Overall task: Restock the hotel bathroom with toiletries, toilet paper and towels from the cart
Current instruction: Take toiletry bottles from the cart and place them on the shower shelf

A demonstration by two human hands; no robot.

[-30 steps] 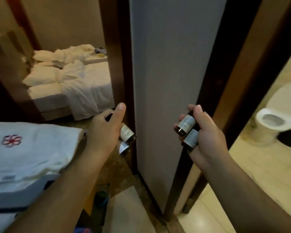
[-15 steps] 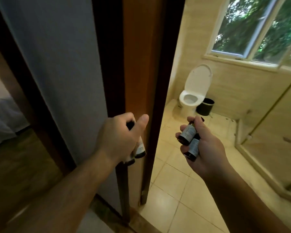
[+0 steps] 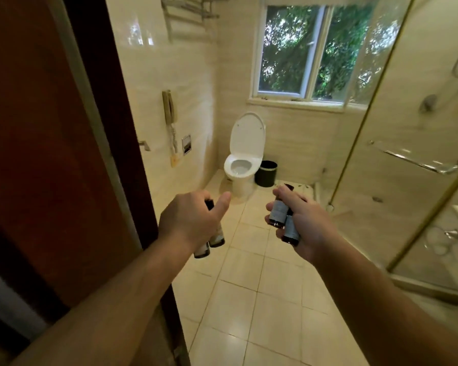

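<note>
**Bottles (image 3: 277, 211) at the bathroom door, none placed yet**

Left grip (image 3: 188, 220): fingers curled round two small dark bottles, the left pair (image 3: 215, 238). Label ends hang below my palm and the thumb sticks out forward.

Right grip (image 3: 306, 228): pinching the right pair (image 3: 288, 229), stacked side by side with the caps pointing away from me.

All four are in the air over the floor (image 3: 262, 299), just past the door (image 3: 50, 154) on my left, touching nothing but my fingers.

Progress, my read:
- Toiletries: picked up and carried in, drop-off pending. I can't see a table or vanity to put them on. A pale edge at far right behind the shower glass (image 3: 397, 143) might be one, can't tell.
- Toilet paper: not started. A small metal bracket (image 3: 144, 145) sits on the left wall near the phone (image 3: 168, 107). I can't tell if it's the roll holder, and I see no roll.
- Towels: not started. The rack (image 3: 191, 11) up top is partly cut off, and the part I can see has nothing on it.

Toilet (image 3: 242, 167) has its lid up, with the bin (image 3: 266, 173) just beside it. The cart is out of view.

So this is early, with the first of three items in transit. Next I need a surface for the bottles, then more trips to the cart.
</note>
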